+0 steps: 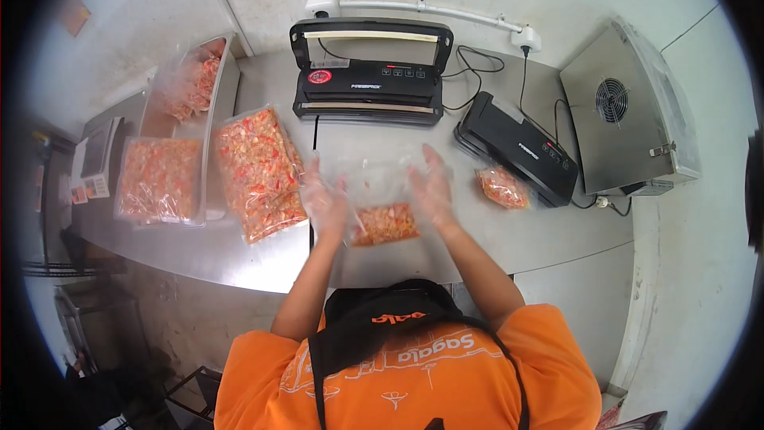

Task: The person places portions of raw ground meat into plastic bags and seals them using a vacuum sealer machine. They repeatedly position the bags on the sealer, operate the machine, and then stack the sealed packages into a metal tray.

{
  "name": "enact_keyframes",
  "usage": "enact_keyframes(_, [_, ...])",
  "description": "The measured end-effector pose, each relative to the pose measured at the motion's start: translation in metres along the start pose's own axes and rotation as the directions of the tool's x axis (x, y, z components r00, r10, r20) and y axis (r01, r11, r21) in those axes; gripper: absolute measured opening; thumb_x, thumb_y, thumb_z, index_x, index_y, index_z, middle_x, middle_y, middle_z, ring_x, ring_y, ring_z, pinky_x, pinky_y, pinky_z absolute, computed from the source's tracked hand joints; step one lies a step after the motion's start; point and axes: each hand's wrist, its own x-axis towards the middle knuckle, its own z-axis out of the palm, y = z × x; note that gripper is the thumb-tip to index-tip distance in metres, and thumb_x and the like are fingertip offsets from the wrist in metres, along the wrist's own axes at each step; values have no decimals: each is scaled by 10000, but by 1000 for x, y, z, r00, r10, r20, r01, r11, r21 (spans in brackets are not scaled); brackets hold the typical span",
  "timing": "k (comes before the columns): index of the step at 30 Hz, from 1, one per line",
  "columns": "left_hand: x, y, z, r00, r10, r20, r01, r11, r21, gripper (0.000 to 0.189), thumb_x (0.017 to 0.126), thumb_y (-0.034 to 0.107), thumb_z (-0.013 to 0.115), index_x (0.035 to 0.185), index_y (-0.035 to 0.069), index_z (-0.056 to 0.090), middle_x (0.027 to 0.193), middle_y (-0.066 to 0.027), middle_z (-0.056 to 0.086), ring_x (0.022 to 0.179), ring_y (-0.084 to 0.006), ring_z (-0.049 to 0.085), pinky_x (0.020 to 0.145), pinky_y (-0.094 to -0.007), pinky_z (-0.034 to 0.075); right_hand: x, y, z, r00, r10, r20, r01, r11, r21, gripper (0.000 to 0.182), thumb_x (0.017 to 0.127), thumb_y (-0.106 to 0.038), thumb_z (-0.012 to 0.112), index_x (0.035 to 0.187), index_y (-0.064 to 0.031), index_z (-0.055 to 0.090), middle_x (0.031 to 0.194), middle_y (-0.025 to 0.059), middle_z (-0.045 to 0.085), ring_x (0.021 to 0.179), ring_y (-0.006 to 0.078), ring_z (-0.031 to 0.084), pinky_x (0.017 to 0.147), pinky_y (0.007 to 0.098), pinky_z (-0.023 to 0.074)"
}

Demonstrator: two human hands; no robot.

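Note:
A clear plastic bag [387, 224] lies on the steel worktop before me, chopped orange-red food in its near end. My left hand [325, 200], in a clear plastic glove, is at the bag's left side with its fingers apart. On the right side, my gloved right hand [433, 191] is spread; whether either hand touches the film is unclear. Beyond them stands a black vacuum sealer [370, 86] with its lid raised. A second black vacuum sealer [519, 152], lid down, sits at the right, with a small filled bag [503, 187] at its near edge.
Large filled bags [256, 161] overlap left of my left hand. Farther left, a steel container [230, 86] holds more chopped food, with a flat filled bag [160, 179] over its near end. A steel cabinet with a fan [632, 113] stands right. Power cords [471, 74] trail behind the sealers.

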Motion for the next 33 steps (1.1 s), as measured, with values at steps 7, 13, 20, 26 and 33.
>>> enact_keyframes(7, [-75,-48,12,709,-9,705,-364,852,376,682,936,346,456,1497,3,275,1579,-175,220,1463,-337,190,1191,-463,110,-96,-16,0,764,-86,639,305,922,-240,505,965,-234,375,1391,30,439,1445,208,441,1369,357,374,1141,545,228])
enact_keyframes(13, [-88,-60,19,799,154,581,-486,733,475,789,869,364,523,1515,13,237,1581,-187,206,1463,-372,162,1192,-490,80,-99,-11,1,783,-182,594,442,835,-327,559,927,-229,418,1424,26,403,1493,219,378,1406,344,327,1172,514,167])
enact_keyframes(20, [-51,-47,20,843,227,487,-449,795,407,724,904,338,549,1500,32,277,1574,-180,228,1457,-360,194,1184,-462,149,-53,-15,14,805,-133,578,364,880,-304,619,889,-313,514,1412,5,420,1487,212,374,1404,346,314,1163,521,188])
enact_keyframes(26, [-31,-58,-13,954,87,287,-200,897,395,560,950,321,515,1408,5,445,1522,-182,343,1399,-323,323,1149,-452,240,-57,-27,10,938,108,329,30,922,-386,726,874,-412,636,1418,10,401,1419,226,425,1343,352,362,1108,463,312])
enact_keyframes(33, [6,1,-129,960,72,-272,-191,877,-440,382,1015,287,474,1187,-22,617,1095,-107,646,957,-173,608,901,-319,488,-45,-33,2,752,65,656,-446,783,433,562,920,-116,644,1416,3,409,1449,133,431,1294,186,441,1056,334,385])
